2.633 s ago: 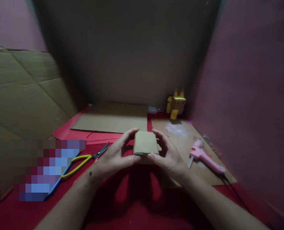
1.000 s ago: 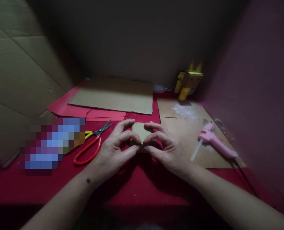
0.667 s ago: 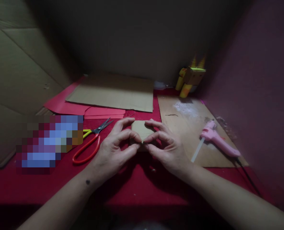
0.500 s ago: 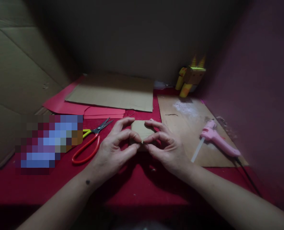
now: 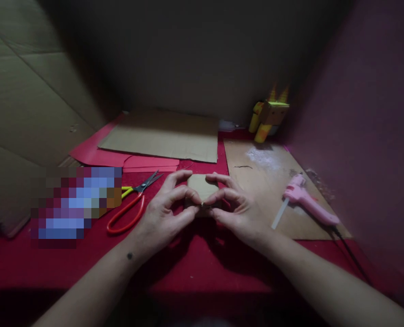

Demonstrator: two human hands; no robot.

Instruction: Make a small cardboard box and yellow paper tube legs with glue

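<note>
Between my two hands is a small piece of cardboard [image 5: 202,184], held low over the red table. My left hand [image 5: 172,202] pinches its near edge with thumb and index finger, while the other fingers curl along the left side. From the other side my right hand [image 5: 231,202] grips the same piece, its fingertips almost meeting the left ones at the near edge. Whether something tiny sits between the fingertips I cannot make out. Scissors [image 5: 127,218] with red and yellow handles lie left of my left hand, blades partly apart.
A pink glue gun [image 5: 311,204] with its cord rests on a brown board [image 5: 256,190] at right. Behind it stands a yellow and brown cardboard figure [image 5: 270,119]. A large cardboard sheet [image 5: 164,136] overlaps red paper [image 5: 96,145] at the back. A blurred-out item [image 5: 79,200] lies left.
The view has shifted slightly, so the surroundings appear a little lower. My hands keep nearly the same grip on the cardboard piece.
</note>
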